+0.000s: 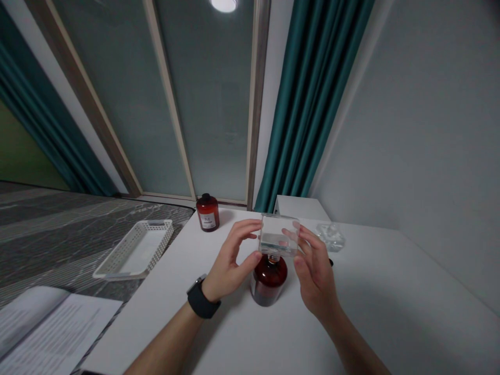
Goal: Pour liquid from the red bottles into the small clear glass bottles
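A clear rectangular container [279,232] is held up between my two hands. My left hand [230,258] grips its left side, thumb at the lower corner and fingers along the upper edge. On the opposite side my right hand [318,268] closes on it, with fingers showing through the clear wall. Directly below stands an upright amber bottle [269,281] without a cap. Its neck overlaps the container's lower edge in view; whether they touch I cannot tell. A small black object [331,262] is partly hidden behind my right hand.
Crumpled clear plastic [331,237] lies on the white table [375,312] to the right. Another amber bottle [208,213], with a black cap, stands at the back left. Beyond the left edge are a white basket [109,268] and an open book [58,333]. A white box [302,207] sits behind.
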`<state>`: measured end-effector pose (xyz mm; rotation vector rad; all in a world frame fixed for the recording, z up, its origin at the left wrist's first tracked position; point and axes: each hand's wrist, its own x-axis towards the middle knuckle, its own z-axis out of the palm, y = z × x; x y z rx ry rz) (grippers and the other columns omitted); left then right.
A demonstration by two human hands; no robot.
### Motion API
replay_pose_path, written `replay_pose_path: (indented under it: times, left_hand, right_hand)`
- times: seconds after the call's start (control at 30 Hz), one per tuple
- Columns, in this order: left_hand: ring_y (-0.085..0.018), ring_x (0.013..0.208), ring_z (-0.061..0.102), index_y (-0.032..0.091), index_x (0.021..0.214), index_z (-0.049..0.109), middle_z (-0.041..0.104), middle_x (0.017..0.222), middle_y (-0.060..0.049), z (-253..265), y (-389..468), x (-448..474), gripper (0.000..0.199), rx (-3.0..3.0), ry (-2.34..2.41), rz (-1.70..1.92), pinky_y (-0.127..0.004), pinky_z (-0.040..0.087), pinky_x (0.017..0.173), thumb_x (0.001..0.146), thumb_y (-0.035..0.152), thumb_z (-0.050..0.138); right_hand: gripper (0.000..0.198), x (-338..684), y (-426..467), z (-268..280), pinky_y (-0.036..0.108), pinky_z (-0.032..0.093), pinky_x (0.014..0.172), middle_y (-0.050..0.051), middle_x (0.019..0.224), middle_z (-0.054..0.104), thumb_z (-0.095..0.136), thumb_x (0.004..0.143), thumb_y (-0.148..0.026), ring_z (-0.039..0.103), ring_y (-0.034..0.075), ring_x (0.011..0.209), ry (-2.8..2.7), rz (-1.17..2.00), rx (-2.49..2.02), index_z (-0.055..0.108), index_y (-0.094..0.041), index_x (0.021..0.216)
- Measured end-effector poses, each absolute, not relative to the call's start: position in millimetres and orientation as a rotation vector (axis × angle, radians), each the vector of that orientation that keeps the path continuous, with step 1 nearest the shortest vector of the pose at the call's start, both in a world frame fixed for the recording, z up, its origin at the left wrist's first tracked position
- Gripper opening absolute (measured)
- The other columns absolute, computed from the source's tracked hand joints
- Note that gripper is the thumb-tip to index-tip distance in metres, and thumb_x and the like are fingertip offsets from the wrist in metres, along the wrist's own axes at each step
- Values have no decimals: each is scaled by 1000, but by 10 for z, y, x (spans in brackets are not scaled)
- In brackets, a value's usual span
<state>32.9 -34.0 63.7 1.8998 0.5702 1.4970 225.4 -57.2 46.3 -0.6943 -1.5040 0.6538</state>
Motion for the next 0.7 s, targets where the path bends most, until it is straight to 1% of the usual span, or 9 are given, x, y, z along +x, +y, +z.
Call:
replay_pose_path:
  times: [0.17, 0.37, 0.47, 0.57, 0.7]
  left_hand:
    - [-29, 125, 47, 28, 129, 53, 48, 133, -11, 640, -342, 332, 36, 1897, 569, 1501, -41, 47, 95, 93, 29, 58]
    - [-28, 125, 46, 28, 128, 54, 49, 132, -11, 639, -338, 330, 36, 1906, 554, 1512, -41, 47, 94, 92, 29, 58]
    - [-28, 125, 46, 28, 129, 53, 48, 133, -11, 646, -340, 324, 36, 1917, 563, 1496, -40, 46, 95, 93, 28, 58]
    - [-28, 125, 46, 28, 130, 52, 48, 134, -11, 644, -335, 325, 37, 1919, 590, 1486, -41, 46, 95, 93, 30, 57]
    - [-28, 124, 47, 30, 131, 52, 48, 133, -10, 623, -319, 329, 38, 1907, 611, 1486, -41, 46, 95, 94, 32, 57]
  right_hand:
    - [32, 2264, -579, 466, 47, 57, 92, 9, 150, 38, 48, 98, -28, 54, 28, 128, -1511, 641, -692, 47, -35, 129]
    - [32, 2265, -586, 470, 46, 57, 92, 8, 149, 38, 48, 99, -28, 52, 28, 130, -1515, 654, -687, 47, -35, 129]
    - [31, 2266, -581, 473, 46, 57, 93, 9, 149, 39, 48, 98, -29, 53, 27, 129, -1511, 647, -685, 47, -35, 129]
    - [30, 2268, -574, 472, 46, 57, 93, 10, 149, 39, 48, 98, -30, 54, 27, 127, -1510, 640, -716, 48, -33, 129]
    - [31, 2272, -560, 458, 48, 55, 95, 10, 149, 39, 49, 98, -33, 52, 29, 129, -1500, 655, -743, 48, -31, 129]
